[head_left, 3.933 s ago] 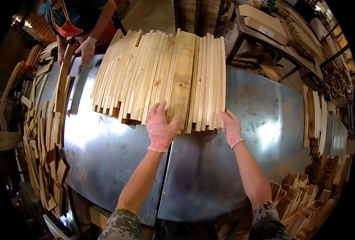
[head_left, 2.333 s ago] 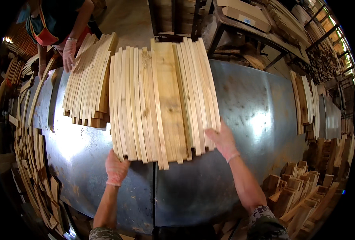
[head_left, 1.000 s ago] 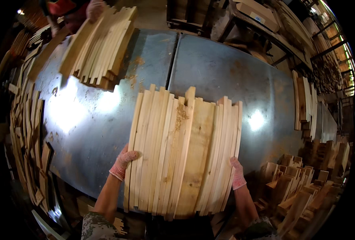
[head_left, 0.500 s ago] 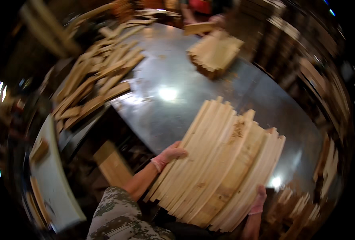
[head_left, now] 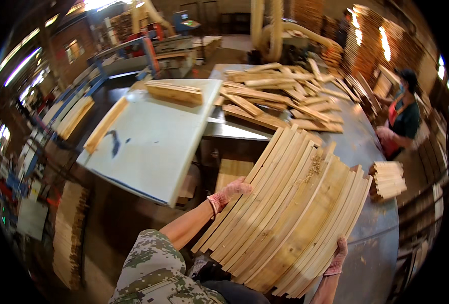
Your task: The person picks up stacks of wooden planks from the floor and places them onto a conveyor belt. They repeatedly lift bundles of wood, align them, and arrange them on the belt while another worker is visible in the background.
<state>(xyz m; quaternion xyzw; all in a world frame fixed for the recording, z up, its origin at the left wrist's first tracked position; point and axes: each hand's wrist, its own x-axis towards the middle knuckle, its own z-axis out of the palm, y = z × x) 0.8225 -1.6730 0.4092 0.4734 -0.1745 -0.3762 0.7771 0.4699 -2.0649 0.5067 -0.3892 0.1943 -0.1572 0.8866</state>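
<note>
Between my two gloved hands I carry a wide stack of pale wooden strips (head_left: 285, 213), squeezed together side by side, their ends uneven. My left hand (head_left: 230, 192) grips the stack's left edge, thumb on top. At the lower right edge, my right hand (head_left: 338, 257) clamps the other side; its fingers are partly hidden. A small patch of wood shavings (head_left: 311, 169) lies on top of the strips. The stack is held above the near part of a grey metal table (head_left: 371, 253).
A heap of loose wooden pieces (head_left: 285, 96) covers the table's far part. Left stands a pale panel table (head_left: 148, 147) with a few wood pieces. A co-worker (head_left: 404, 111) stands at the right beside a smaller strip stack (head_left: 388, 180). More strips (head_left: 70, 233) are piled at lower left.
My view has swung left, bringing the pale panel table and machinery into sight. The stack stays in both hands and now appears slightly farther right in view.
</note>
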